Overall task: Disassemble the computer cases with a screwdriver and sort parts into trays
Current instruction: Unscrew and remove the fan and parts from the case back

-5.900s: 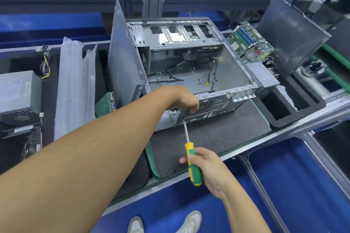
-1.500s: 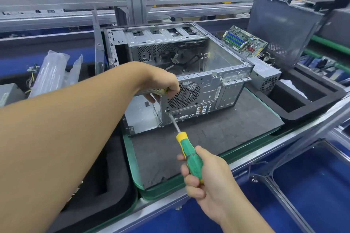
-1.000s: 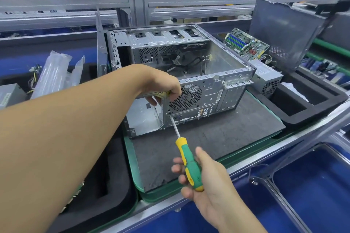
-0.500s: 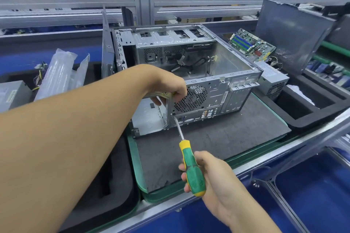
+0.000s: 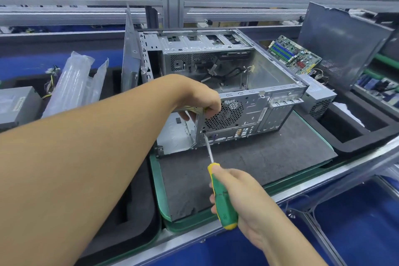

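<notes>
Head view: the computer case (image 5: 254,112) stands on a dark mat (image 5: 269,164) in a green-rimmed tray at the middle of the bench. Its top is open and its rear panel faces the person. The left hand (image 5: 200,101) reaches across and grips the case's near-left upright edge, fingers curled round the sheet metal beside the fan grille (image 5: 225,112). The right hand (image 5: 246,198) is wrapped round the green and yellow handle of the screwdriver (image 5: 223,203). The shaft slants up and away, with its tip at a dark spot, apparently a screw, just below the grille's lower-left corner.

The step in hand looks like undoing a rear-panel screw while the other hand steadies the case. Whether the tip is seated cannot be told.

A motherboard (image 5: 293,55) and a power supply (image 5: 319,97) sit to the far right, beside a black foam tray (image 5: 356,138), so much of the stripping seems done.

The next move calls for axial pressure while turning, a firm brace on the case, and catching the loosened screw before it drops.
</notes>
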